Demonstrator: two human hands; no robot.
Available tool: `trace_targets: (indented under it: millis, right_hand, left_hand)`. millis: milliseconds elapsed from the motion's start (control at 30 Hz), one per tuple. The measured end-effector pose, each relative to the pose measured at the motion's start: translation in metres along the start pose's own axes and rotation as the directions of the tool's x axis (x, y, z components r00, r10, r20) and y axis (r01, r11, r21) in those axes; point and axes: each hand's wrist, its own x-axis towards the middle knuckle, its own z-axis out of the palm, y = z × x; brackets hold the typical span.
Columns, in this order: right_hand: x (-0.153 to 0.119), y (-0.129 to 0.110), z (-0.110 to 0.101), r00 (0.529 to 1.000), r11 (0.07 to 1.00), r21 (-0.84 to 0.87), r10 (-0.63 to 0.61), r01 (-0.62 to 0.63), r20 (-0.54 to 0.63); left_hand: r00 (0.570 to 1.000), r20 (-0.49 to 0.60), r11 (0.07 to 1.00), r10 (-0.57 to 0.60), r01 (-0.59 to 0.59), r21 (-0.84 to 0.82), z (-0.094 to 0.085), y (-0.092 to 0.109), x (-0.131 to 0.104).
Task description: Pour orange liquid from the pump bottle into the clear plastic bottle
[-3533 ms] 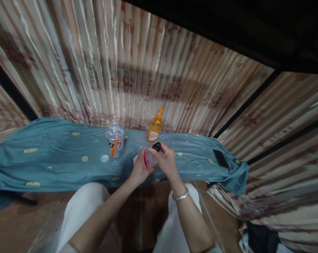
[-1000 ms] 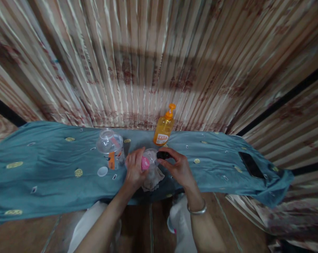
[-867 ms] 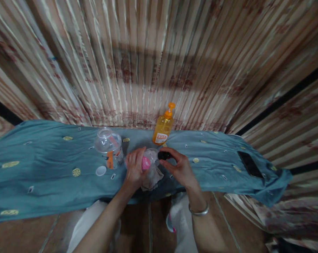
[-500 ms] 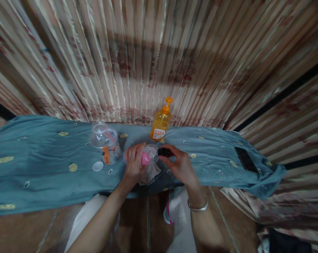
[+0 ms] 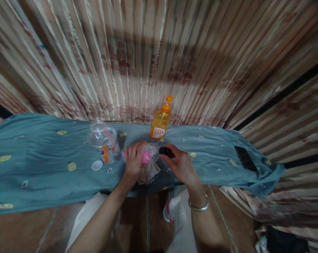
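A clear bottle with a pink label [image 5: 146,157] lies tilted on its side above the blue cloth. My left hand [image 5: 134,160] is wrapped round its body from above. At the bottle's neck end, the thumb and fingers of my right hand [image 5: 180,163] pinch a black cap [image 5: 164,151]. Whether the cap is joined to the neck is too small to tell. A pale crumpled cloth [image 5: 150,174] lies under the bottle, partly hidden by my left hand. Just behind stands an orange pump bottle [image 5: 160,123], upright.
Left of my hands stands a clear plastic container [image 5: 104,142] with an orange patch, a white round lid [image 5: 97,165] before it. A black phone [image 5: 245,159] lies at the right on the blue-covered table [image 5: 48,168]. Pleated curtains [image 5: 148,52] hang behind and at the right.
The view has shifted slightly. My hands keep nearly the same hold on the bottle and black cap; my right hand is very slightly farther right.
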Motion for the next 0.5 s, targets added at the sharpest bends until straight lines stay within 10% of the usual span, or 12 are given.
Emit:
trace_targets:
  millis: [500]
  right_hand:
    - [-0.0019, 0.007, -0.0081, 1.0, 0.961, 0.277, 0.009, 0.0, -0.029]
  left_hand:
    - [0.999, -0.01, 0.999, -0.031, 0.031, -0.019, -0.001, -0.0005, 0.0001]
